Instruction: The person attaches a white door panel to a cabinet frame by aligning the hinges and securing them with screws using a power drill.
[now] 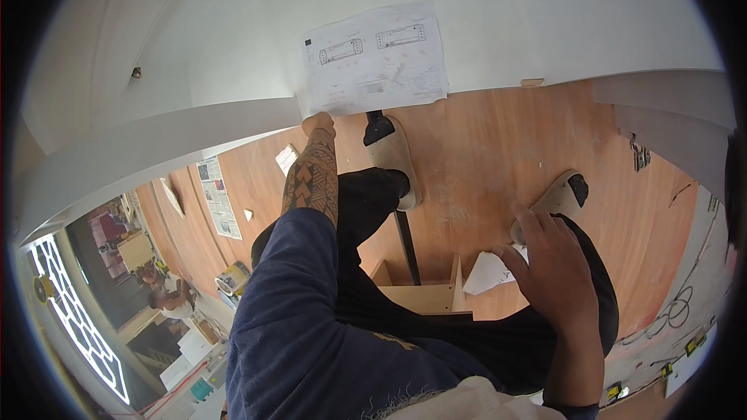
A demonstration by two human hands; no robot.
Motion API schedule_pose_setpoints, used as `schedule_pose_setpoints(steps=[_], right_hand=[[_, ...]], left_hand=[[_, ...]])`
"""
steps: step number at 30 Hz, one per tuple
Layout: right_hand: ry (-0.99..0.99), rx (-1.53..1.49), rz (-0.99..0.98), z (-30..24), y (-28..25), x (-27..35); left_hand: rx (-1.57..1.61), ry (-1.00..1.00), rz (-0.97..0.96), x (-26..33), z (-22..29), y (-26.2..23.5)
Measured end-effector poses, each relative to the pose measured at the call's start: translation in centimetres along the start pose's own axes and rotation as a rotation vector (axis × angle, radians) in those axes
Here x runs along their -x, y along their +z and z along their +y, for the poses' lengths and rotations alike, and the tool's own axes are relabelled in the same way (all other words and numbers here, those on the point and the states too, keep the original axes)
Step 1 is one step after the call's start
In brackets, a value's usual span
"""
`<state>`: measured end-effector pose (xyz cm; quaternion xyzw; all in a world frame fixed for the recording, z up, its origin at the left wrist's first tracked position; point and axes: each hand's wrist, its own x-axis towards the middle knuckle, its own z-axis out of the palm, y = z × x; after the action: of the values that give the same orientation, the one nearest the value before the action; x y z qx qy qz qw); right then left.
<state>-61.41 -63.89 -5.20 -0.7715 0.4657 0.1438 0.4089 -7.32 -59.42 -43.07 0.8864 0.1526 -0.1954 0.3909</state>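
A white paper sheet (373, 62) with printed line drawings lies against a large white panel (529, 15). At the sheet's lower left corner is my left hand (318, 124), at the end of a tattooed forearm. Its fingers look curled, and whatever they hold, if anything, is hidden at the panel's edge. My right hand (556, 264) is over my right leg, with thumb and fingers apart and nothing held. Just left of it lies a white, angular piece (489, 274) on the floor, partly behind the hand.
Beneath me is a low wooden seat (420, 297) on the wood-patterned floor (475, 171). A newspaper sheet (219, 198) and a bucket (233, 276) are to the left. Cables (675, 311) lie at the right. Another person (173, 299) is in the far left background.
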Motion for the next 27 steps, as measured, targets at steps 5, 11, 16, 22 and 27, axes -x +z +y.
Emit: schedule_pose_setpoints(steps=[5,11,16,22,27], right_hand=[[0.098,0.028,-0.034,0.7,-0.1,0.4],[0.008,-0.010,0.011,-0.2,-0.2,0.4],[-0.040,-0.010,0.022,-1.2,-0.8,0.4],[-0.027,-0.006,0.048,-0.8,-0.7,0.9],[-0.026,-0.019,0.048,-0.9,-1.0,1.0]], left_hand=[[0.119,-0.041,-0.110,2.7,-4.6,5.6],[-0.307,0.458,-0.230,-5.5,-2.3,4.1],[-0.860,0.875,0.088,0.9,0.1,1.7],[-0.518,0.882,-0.024,10.5,-0.5,2.8],[-0.606,0.934,-0.030,11.3,-0.7,1.6]])
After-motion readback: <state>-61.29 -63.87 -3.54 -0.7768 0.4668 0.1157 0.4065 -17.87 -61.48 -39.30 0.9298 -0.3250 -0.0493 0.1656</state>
